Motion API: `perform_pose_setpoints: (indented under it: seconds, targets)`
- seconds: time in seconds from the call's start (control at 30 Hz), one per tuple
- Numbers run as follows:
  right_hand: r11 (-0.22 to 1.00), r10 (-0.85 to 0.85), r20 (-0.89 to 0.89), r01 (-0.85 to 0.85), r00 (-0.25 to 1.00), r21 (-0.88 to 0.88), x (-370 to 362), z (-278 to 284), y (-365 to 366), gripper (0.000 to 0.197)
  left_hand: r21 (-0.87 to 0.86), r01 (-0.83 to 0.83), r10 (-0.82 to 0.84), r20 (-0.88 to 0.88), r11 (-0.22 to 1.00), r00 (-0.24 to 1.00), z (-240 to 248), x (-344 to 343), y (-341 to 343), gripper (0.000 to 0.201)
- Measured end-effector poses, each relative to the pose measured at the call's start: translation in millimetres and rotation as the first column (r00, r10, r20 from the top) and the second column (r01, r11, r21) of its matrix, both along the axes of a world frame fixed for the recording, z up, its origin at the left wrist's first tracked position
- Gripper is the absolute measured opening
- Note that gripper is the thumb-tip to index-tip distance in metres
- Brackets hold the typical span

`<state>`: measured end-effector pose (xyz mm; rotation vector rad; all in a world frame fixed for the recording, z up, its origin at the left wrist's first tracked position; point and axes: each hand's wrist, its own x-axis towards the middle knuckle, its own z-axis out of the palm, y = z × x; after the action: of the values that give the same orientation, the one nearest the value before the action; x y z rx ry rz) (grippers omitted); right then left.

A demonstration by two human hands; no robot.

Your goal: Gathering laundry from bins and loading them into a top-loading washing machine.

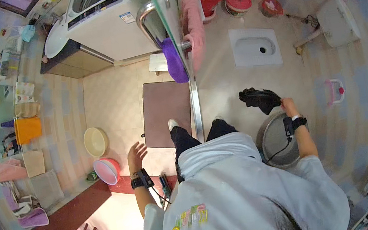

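Note:
Gripped at one end by my right hand point(289, 107), a black crumpled bundle point(260, 98) stretches leftward above the tiled floor; I cannot tell whether it is cloth or a plastic bag. Just below that hand stands a large grey tub point(270, 139), partly hidden by my arm and shirt. My left hand point(137, 156) is out to the left with its fingers spread and nothing in it. Near it on the floor are a yellow basin point(96, 142) and a pink-rimmed basin point(106, 171). Both wrists wear black straps with small boxes.
A glass partition with a metal handle point(146, 22) and hanging towels divides the room; my feet straddle its floor track point(196, 103). Beyond are a squat toilet point(256, 46), red buckets point(238, 2), and a washing machine point(109, 35). A brown mat point(166, 108) lies left of the track.

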<state>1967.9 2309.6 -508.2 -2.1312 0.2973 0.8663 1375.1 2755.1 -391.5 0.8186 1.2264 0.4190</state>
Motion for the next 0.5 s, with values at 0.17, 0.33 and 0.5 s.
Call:
perform_pose_setpoints:
  seconds: [0.17,0.33,0.5]
  targets:
    - [0.999,0.018,0.087,-0.023,0.996,0.046,-16.4,-61.7,34.1,0.025,0.044,0.097,-0.097,0.012,0.994,0.995,-23.5,6.8,70.7,0.046]
    - [0.628,0.776,0.433,-0.625,0.458,-0.464,-57.4,-132.4,59.9,0.020,-0.011,0.195,-0.194,0.020,0.981,0.981,-64.9,-63.3,126.1,0.043]
    - [0.380,0.923,0.376,-0.318,0.077,-0.869,-84.0,-177.2,62.7,0.014,0.078,0.149,-0.136,-0.155,0.986,0.979,-99.9,-194.1,160.9,0.040]
